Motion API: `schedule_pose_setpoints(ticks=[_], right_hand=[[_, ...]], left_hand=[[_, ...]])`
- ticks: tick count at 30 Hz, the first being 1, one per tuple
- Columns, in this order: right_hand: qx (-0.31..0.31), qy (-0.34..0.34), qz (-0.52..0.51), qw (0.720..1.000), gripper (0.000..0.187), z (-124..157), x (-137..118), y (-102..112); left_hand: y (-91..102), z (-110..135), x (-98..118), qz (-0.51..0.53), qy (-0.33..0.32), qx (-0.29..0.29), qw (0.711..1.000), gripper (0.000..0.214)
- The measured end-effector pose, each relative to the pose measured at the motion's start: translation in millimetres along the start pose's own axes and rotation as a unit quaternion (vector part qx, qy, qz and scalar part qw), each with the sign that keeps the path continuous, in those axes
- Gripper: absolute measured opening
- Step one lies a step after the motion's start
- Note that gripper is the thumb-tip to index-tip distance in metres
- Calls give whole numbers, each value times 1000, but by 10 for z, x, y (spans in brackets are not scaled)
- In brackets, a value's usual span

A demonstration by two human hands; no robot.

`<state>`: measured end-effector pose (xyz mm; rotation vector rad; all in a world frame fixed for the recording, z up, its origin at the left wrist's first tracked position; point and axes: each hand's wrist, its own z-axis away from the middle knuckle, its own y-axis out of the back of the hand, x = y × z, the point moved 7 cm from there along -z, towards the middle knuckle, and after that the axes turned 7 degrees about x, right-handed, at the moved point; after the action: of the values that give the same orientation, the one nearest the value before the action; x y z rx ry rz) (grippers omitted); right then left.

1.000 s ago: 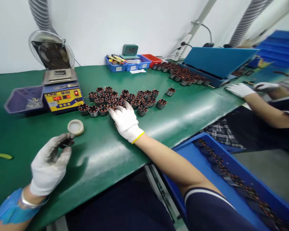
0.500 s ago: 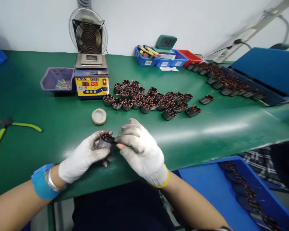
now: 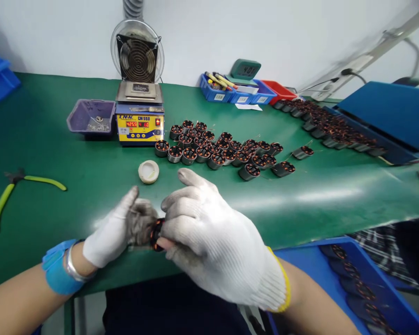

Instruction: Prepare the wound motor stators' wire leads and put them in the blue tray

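A motor stator [image 3: 156, 234], a grey cylinder with copper windings in its end, lies tipped on its side between my hands above the bench edge. My left hand [image 3: 125, 228], in a white glove with dirty fingertips, is closed around its body. My right hand [image 3: 202, 232], gloved too with a bare thumb tip, pinches at the wound end. Its fingers cover much of that end, and any wire between them is hidden. Just beyond my hands sits a small round white pot [image 3: 148, 171].
Many more stators [image 3: 216, 161] stand in rows on the green bench. Behind are a yellow-fronted solder pot [image 3: 140, 125], a purple bin [image 3: 91, 114] and blue trays [image 3: 218, 95]. Green-handled cutters [image 3: 43, 180] lie left. A blue crate [image 3: 300, 274] with stators is at lower right.
The stator has turned from nearly upright onto its side, its wound end now facing my right hand. My right hand has come nearer and lower, and my left thumb has lifted.
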<state>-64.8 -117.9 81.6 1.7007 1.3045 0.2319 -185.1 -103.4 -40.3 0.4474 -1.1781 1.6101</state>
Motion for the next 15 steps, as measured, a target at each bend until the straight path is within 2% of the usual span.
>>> schedule_pose_setpoints(ticks=[2, 4, 8, 10, 12, 15], right_hand=[[-9, 2, 15, 1000, 14, -18, 0, -2], [-8, -6, 29, 1000, 13, -30, 35, 1], [2, -9, 29, 1000, 14, -85, 36, 49], [0, -7, 17, 1000, 14, -123, 13, 61], [-7, -5, 9, 1000, 12, -148, 6, 44], [-15, -7, 3, 1000, 11, -143, 39, 0]], left_hand=[[-82, 23, -98, -44, 39, -56, 997, 51], [-117, 43, -72, -34, 21, -68, 997, 36], [30, 15, 101, 79, -67, 17, 995, 26], [89, -11, 89, 102, -72, 34, 992, 32], [36, -25, 10, 76, -42, -11, 996, 38], [-134, 23, -94, -11, 5, -115, 993, 51]])
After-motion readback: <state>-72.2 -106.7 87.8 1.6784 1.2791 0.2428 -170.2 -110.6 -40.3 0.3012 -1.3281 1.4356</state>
